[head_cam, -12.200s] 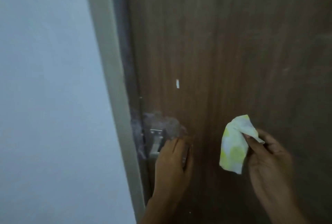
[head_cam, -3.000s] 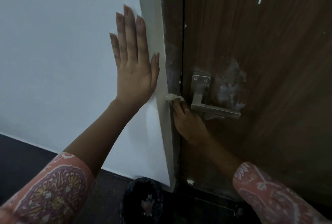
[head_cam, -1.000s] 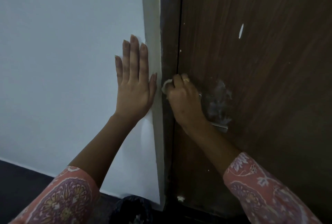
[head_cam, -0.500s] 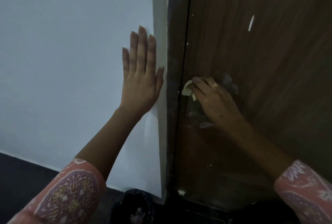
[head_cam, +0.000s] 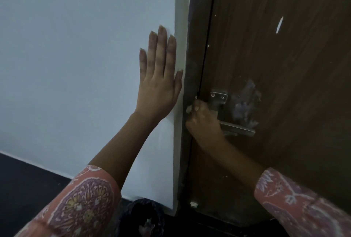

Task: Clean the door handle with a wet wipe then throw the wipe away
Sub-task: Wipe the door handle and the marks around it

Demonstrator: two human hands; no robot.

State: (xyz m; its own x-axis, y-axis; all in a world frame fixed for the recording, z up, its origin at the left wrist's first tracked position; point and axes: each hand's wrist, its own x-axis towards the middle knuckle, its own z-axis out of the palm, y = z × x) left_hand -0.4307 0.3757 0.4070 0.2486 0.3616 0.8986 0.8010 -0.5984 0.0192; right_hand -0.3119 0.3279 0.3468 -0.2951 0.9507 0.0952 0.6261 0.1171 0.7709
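Right hand point(head_cam: 204, 120), clutching wipe point(head_cam: 189, 109): dropped from backplate to lever root of door handle point(head_cam: 237, 129). Left hand point(head_cam: 158, 84), flat, nine o'clock. Wiping unfinished.

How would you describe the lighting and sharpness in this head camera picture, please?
Head view: dim and bluish, with the wall brightest and the door dark; the left hand is fairly sharp, while the right hand and wet wipe are murky; the bin at the bottom is nearly lost in shadow; straight edges lean from the wide-angle lens.

Pale wall point(head_cam: 76, 65) — dark floor point(head_cam: 28, 185)
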